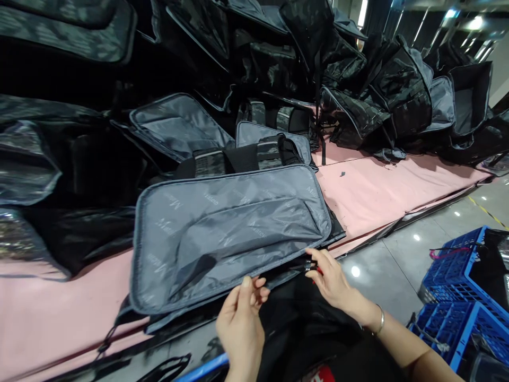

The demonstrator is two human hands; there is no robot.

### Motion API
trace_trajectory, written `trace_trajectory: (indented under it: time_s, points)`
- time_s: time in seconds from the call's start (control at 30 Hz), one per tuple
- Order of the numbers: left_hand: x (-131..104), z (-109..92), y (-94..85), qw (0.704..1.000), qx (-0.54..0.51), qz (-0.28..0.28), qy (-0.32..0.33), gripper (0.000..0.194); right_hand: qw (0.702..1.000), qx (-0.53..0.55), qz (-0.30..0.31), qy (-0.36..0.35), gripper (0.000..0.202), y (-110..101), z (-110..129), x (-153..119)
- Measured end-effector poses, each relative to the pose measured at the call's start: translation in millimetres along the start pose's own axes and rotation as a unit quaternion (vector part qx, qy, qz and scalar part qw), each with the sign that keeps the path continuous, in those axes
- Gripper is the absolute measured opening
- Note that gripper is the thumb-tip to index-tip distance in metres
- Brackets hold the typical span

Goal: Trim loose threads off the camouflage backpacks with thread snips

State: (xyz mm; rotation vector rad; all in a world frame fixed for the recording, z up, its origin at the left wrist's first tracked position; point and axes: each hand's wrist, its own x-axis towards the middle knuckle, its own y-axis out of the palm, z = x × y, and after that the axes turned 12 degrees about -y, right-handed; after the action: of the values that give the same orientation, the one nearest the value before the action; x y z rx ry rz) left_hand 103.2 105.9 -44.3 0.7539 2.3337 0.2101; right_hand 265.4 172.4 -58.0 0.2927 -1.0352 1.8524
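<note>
A backpack lies unzipped in front of me, its grey lined flap [246,228] folded open with faint lettering across it. At the flap's near edge, my left hand [242,318] is closed, thumb against curled fingers. What it pinches, if anything, is too small to make out. My right hand [332,278] is closed round small thread snips [309,267] with a bit of red showing. Their dark blades point left along the flap's lower edge, towards my left hand. Black straps [238,159] of a backpack show just behind the flap.
Dark camouflage backpacks [405,85] are heaped along the back and left of the pink-covered table [366,185]. Blue plastic crates [449,265] holding dark items stand on the tiled floor at right. A blue bar [202,367] shows at the bottom.
</note>
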Motion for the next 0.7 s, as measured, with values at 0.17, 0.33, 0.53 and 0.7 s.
trace_trajectory:
  time_s: [0.17,0.33,0.53,0.7]
  points:
    - [-1,25,6.4,0.995,0.005,0.025,-0.1,0.039,1.0,-0.003,-0.006,-0.019,0.021,-3,-10,9]
    - [6,35,17.0,0.997,-0.015,0.004,-0.075,0.035,0.999,-0.013,0.02,-0.04,0.013,-7,-18,11]
    - [10,29,26.6,0.999,-0.03,0.006,-0.03,0.032,0.996,-0.065,0.05,-0.022,0.013,-6,-25,9]
    - [6,24,24.8,0.998,-0.044,0.035,-0.013,0.032,0.992,-0.099,0.069,-0.033,0.016,-5,-26,15]
